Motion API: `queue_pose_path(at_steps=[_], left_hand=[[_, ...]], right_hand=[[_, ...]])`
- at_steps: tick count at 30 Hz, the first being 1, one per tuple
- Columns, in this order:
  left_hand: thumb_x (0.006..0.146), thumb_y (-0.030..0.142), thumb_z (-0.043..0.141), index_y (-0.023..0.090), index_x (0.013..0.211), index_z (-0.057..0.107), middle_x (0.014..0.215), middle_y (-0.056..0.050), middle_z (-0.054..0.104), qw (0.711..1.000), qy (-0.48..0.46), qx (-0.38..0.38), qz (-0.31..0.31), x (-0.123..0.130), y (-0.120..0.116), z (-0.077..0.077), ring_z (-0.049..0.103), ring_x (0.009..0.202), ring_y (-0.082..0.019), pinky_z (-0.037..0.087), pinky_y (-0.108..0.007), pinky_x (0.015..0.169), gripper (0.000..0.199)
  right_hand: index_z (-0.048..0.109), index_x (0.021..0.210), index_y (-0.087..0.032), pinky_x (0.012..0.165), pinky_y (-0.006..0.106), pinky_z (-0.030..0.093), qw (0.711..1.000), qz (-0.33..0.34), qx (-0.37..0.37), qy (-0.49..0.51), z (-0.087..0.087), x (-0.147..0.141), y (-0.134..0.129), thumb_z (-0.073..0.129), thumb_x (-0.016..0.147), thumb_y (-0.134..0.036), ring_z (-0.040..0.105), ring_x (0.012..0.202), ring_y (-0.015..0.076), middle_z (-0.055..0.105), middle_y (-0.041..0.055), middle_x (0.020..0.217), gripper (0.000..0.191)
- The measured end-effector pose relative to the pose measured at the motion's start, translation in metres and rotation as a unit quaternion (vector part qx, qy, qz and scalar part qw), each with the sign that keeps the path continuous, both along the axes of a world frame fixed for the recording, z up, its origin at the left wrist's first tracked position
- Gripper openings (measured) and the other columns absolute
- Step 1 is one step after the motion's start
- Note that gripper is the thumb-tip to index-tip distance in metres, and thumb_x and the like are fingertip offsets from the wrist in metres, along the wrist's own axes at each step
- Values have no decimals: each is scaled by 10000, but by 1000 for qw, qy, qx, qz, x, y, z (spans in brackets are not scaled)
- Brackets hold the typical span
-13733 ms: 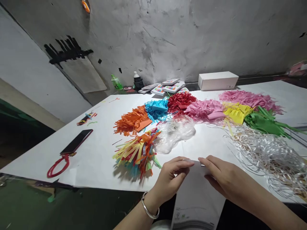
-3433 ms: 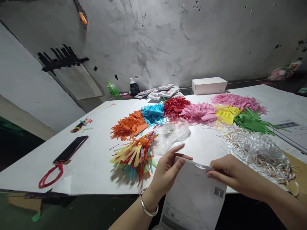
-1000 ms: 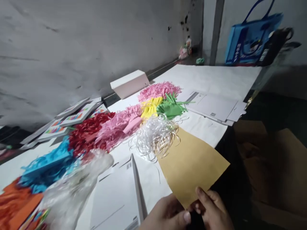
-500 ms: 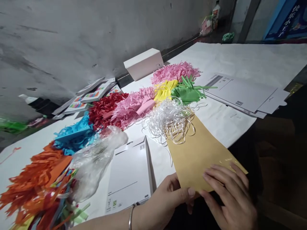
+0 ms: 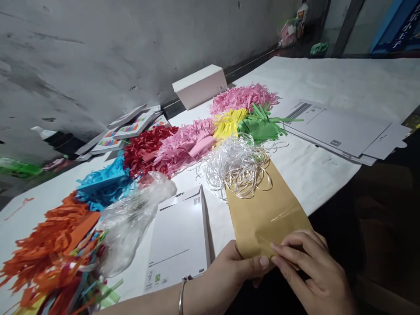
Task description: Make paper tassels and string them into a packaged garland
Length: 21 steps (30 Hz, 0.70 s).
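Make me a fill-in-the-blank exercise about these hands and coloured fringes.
The bracelet circles the ____ wrist.
The blue fringe lies between the red fringe and the ____ one.
Immediately right of the yellow fringe is the ____ fringe.
The left hand holds the brown paper; the other hand, the ____ one, touches it.
Missing: left; orange; green; right.

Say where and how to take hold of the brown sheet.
Probably its near edge, from the front: the brown sheet has cords over its far end, while the near edge, clear of them, seems to reach past the table, open to a pinch.
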State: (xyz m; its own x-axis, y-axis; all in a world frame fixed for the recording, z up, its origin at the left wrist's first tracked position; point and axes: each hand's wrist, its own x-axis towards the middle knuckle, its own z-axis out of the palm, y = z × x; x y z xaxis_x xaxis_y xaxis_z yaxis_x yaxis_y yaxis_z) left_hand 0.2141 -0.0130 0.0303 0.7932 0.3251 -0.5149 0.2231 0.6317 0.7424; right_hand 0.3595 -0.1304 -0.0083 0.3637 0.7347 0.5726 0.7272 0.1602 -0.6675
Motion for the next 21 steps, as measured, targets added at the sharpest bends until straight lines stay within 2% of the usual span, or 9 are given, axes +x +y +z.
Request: queue_pose_path(at_steps=[5,8,13,17,21], left_hand=[[765,374,822,136,885,746,761,-4,559,1000,9,20,-4,0,1,-1,456,688,-118,387,-225,599,276],[769,413,818,131,840,715,706,16,524,1000,9,23,-6,-1,1,-1,442,648,-108,380,-224,584,308],[833,549,723,135,798,635,655,23,502,999,26,37,13,0,-1,-2,452,590,-108,377,-231,548,425],[849,548,705,132,817,617,678,14,517,999,28,30,20,-2,-1,-4,459,599,-110,381,-227,541,427],[870,546,683,134,781,613,657,15,517,999,18,23,18,-2,0,-5,452,584,-103,377,-226,545,428]], right_hand=[[691,972,-240,684,244,534,995,61,-27,72,0,2,2,628,895,-112,605,821,150,624,15,831,162],[686,959,-234,675,247,528,995,57,-30,76,0,3,3,626,895,-98,596,806,149,612,15,812,161],[682,921,-204,712,281,481,1000,14,16,7,4,-3,7,612,896,-31,580,720,131,607,1,743,188],[701,898,-193,792,324,444,998,-10,43,-50,7,-6,7,588,896,7,596,695,122,638,-7,715,230],[711,934,-185,870,357,419,995,-17,36,-94,0,-7,3,613,890,7,644,740,125,684,-7,762,221]])
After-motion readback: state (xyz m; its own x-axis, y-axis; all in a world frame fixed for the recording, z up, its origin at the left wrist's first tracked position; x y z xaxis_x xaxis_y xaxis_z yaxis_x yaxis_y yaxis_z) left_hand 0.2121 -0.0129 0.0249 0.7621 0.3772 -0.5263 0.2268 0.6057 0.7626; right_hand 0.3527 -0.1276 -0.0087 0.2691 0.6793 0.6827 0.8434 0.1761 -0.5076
